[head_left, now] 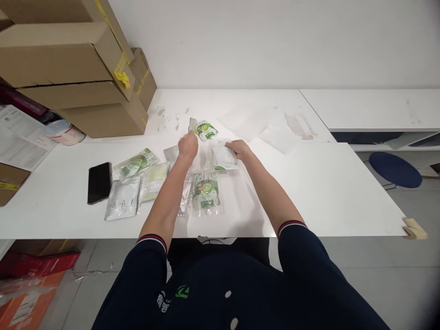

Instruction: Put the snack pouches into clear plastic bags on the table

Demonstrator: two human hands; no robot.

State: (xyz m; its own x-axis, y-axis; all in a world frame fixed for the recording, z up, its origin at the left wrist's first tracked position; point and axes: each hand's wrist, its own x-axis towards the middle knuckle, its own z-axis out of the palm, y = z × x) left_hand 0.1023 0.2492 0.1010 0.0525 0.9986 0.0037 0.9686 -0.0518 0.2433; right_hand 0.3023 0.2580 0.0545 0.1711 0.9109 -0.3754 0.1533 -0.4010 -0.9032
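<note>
My left hand (188, 145) is closed in a fist over the white table, with a pale strip (193, 124) poking up just beyond it. What the fist grips is largely hidden. Between finger and thumb, my right hand (239, 149) pinches the upper right corner of a white packet (225, 158) with a green edge. Clear film (203, 158) spans the space between both hands. Behind them lies a green fruit-printed pouch (206, 130). Nearer my body is a bagged green pouch (206, 192). A silver pouch (122, 199), a pale yellow packet (153, 181) and another green pouch (136, 164) lie left of my left forearm.
A black phone (99, 182) rests at the left beside the pouches. Stacked cardboard boxes (65, 55) and a round tub (65, 132) occupy the back left. Clear plastic bags (278, 137) lie towards the back right. A blue stool (395, 169) stands beyond the table's right edge.
</note>
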